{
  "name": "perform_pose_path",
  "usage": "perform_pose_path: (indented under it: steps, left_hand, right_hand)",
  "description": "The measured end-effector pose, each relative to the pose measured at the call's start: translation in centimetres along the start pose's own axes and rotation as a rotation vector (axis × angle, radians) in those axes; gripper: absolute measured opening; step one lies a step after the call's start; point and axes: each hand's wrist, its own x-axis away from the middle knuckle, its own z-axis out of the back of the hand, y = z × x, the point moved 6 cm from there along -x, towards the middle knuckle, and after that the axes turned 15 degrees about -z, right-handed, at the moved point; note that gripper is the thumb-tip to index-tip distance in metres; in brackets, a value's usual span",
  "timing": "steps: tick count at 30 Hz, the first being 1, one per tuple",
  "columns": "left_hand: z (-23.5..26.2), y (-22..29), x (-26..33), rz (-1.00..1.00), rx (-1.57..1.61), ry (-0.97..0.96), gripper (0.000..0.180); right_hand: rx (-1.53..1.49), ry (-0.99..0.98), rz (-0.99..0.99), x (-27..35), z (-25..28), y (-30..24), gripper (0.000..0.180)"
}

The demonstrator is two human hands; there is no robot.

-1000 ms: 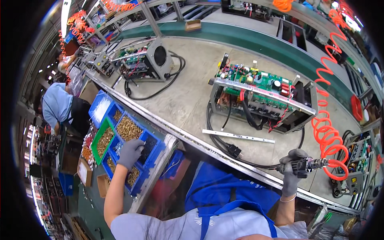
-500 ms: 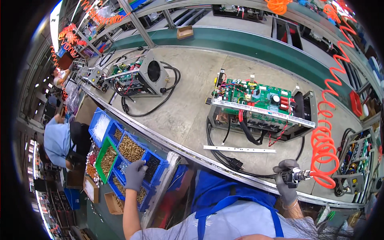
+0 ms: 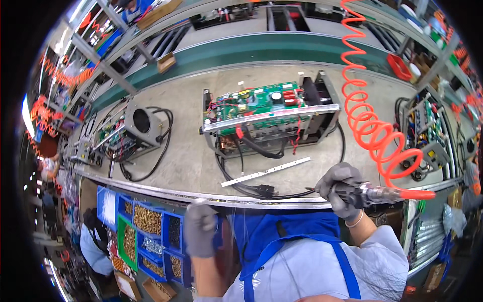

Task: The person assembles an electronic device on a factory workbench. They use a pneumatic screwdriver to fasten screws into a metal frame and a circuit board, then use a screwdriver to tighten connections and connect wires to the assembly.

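My right hand (image 3: 343, 189), in a grey glove, grips a pneumatic screwdriver (image 3: 375, 193) at the bench's near edge; an orange coiled air hose (image 3: 372, 128) runs up from it. My left hand (image 3: 200, 229), also gloved, hovers with fingers closed next to the blue and green parts bins (image 3: 151, 231) full of screws; whether it holds screws is hidden. An open electronic unit with a green circuit board (image 3: 266, 113) stands on the bench ahead of me. A thin metal strip (image 3: 265, 172) lies in front of it.
A second open unit with a round fan opening (image 3: 132, 131) and black cables sits to the left. Another unit (image 3: 427, 133) stands at the right. A green conveyor (image 3: 241, 50) runs behind the bench. Another worker (image 3: 95, 241) sits lower left.
My left hand lifted out of the screw bins and moved right toward the bench edge. The right hand with the screwdriver rose toward the bench. The view swung so the circuit-board unit is centred.
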Motion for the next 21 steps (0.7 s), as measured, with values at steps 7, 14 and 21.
perform_pose_path:
  steps: [7, 14, 21]
  left_hand:
    - [-12.9, -12.2, -2.8, 0.221, -0.126, -0.231, 0.037]
    - [-15.9, -11.5, -2.4, 0.353, -0.088, -0.087, 0.042]
    - [-16.0, -11.5, -2.5, 0.479, 0.224, -0.085, 0.043]
  right_hand:
    - [-0.356, -0.113, 0.428, -1.9, -1.0, -9.8, 0.030]
    - [-0.427, -0.161, 0.436, -2.2, -1.9, -8.7, 0.029]
    - [-0.463, -0.116, 0.374, -3.5, -2.4, -8.1, 0.031]
